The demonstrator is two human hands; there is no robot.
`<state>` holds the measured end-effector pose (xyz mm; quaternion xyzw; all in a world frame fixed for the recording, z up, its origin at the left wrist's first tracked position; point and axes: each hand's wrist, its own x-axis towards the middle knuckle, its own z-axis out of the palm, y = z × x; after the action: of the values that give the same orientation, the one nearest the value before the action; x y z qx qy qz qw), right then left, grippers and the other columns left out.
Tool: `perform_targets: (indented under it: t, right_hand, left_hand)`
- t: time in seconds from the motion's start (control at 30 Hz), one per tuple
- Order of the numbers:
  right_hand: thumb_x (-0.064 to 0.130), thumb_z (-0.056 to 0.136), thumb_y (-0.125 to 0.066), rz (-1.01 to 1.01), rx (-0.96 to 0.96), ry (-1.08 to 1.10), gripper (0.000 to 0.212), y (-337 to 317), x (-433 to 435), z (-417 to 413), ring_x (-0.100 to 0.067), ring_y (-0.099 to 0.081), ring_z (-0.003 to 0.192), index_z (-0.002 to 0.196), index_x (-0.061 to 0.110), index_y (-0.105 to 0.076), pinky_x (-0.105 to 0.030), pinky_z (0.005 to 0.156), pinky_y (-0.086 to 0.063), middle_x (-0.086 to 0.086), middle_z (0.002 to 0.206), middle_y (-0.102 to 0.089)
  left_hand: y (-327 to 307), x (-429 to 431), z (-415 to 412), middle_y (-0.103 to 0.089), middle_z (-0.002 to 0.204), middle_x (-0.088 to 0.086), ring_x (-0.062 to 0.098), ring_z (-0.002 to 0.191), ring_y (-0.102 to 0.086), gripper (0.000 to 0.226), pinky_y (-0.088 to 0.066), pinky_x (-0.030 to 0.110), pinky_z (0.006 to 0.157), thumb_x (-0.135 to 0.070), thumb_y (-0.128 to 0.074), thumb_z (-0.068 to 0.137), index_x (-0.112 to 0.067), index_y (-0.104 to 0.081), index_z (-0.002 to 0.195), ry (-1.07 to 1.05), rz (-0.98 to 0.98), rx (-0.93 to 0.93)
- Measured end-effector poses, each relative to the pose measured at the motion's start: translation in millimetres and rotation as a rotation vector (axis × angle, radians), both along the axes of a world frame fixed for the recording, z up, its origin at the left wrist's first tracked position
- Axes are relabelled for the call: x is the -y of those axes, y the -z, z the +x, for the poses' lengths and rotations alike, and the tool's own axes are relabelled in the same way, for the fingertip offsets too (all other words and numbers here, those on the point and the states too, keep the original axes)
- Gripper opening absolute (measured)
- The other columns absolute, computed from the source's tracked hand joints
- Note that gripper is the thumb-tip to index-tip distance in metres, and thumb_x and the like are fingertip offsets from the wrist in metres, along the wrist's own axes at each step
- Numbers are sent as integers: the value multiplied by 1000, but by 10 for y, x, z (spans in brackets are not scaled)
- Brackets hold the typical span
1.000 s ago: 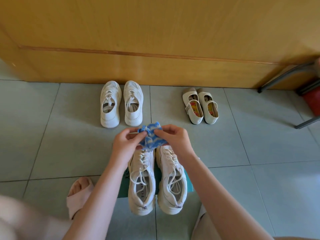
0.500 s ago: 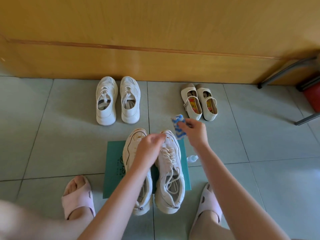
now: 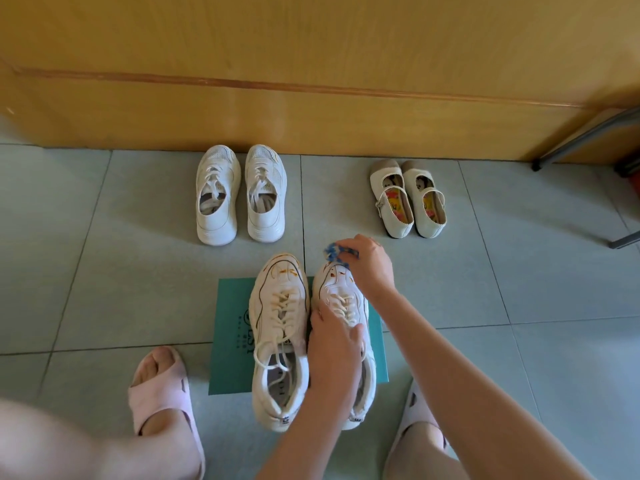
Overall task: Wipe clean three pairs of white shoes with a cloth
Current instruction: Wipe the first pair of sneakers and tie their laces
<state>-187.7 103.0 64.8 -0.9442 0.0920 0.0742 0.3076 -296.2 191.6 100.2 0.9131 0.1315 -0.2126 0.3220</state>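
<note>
Two chunky white sneakers stand side by side on a teal mat [image 3: 230, 337]: the left sneaker [image 3: 278, 327] and the right sneaker [image 3: 341, 292]. My left hand [image 3: 334, 344] grips the middle of the right sneaker across its laces. My right hand [image 3: 369, 263] pinches a crumpled blue-and-white cloth [image 3: 337, 252] against that sneaker's toe. Farther back, near the wooden wall, sit a pair of white lace-up sneakers [image 3: 240, 195] and a pair of cream strap flats [image 3: 407, 199].
A wooden wall panel [image 3: 311, 81] closes off the far side of the grey tiled floor [image 3: 104, 271]. Metal chair legs [image 3: 585, 140] stand at the far right. My feet in pink slippers [image 3: 162, 393] rest on either side of the mat.
My left hand slid back from the shoes' toes and took hold of the right sneaker's middle. My right hand brought the cloth down onto that sneaker's toe.
</note>
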Motion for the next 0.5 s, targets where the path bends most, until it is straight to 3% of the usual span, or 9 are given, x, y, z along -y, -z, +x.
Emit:
perform_targets:
  t: [0.3,0.5]
  right_hand:
    - [12,90,-56,-33,140,-26,23,24,150,-385,-23,-57,85,108,13,-71,-36,65,-50,-10,88,-62]
    - [20,89,-60,-29,46,-111,22,-1,202,-581,-22,-56,85,107,17,-71,-38,68,-50,-7,89,-61]
  left_hand:
    - [175,-38,-45,-49,135,6,19,125,-47,64,-39,30,105,-34,-59,89,-10,-31,142,-55,-93,78]
    - [157,-64,-22,-46,138,7,21,129,-43,65,-37,30,104,-33,-60,88,-9,-33,141,-86,-98,57]
